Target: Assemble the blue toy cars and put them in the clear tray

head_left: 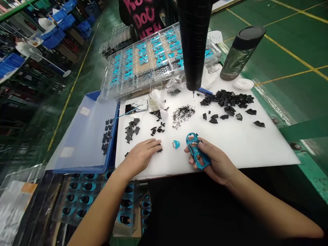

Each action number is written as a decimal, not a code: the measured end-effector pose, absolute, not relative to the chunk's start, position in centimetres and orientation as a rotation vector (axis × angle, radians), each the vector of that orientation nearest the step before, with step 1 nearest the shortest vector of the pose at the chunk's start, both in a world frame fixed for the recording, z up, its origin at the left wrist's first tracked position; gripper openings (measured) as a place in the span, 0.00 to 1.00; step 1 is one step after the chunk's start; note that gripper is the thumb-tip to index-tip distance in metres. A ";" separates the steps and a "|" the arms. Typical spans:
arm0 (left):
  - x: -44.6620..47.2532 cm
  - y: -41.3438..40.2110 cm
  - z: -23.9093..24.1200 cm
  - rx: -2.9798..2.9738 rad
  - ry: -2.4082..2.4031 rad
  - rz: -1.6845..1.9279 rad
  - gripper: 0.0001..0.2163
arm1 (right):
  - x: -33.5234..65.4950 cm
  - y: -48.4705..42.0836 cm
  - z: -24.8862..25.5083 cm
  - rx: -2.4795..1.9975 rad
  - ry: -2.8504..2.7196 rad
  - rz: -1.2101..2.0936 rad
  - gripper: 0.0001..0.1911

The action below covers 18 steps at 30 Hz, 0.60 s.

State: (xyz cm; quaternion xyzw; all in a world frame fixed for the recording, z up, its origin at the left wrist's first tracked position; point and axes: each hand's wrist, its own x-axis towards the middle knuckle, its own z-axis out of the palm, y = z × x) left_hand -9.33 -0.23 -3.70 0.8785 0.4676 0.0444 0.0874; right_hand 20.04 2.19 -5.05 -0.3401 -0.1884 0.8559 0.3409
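Your right hand (217, 164) is clamped around a blue plastic frame (192, 139), held off the table. It looks light and stiff, but its thin struts could snap, so take it by the thicker outer rim. Your left hand (139, 158) lies open on a white foam sheet (266, 147), touching small black parts (159, 148), near a loose blue piece (176, 144).

The only view comes from a camera worn on the person's head, looking forward and down over the forearms (102, 205) onto a white work board (246, 143). It sits close: the left hand (140, 158) and right hand (214, 160) fill the lower middle, with the blue plastic frame (195, 150) just below centre. The wide frame reaches past clear compartment trays (151, 58) to the green factory floor (287, 99), seen at a slant.
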 end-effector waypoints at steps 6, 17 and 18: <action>-8.7 0.2 -4.7 2.842 1.324 0.319 0.10 | 19.6 2.0 -4.9 -0.822 -0.286 2.264 0.21; -6.3 -4.9 -4.0 2.581 1.848 0.563 0.13 | 16.6 1.0 -4.8 -0.769 -0.160 2.342 0.18; -6.1 -5.1 -4.0 2.567 1.880 0.564 0.13 | 16.4 1.0 -4.9 -0.764 -0.158 2.351 0.19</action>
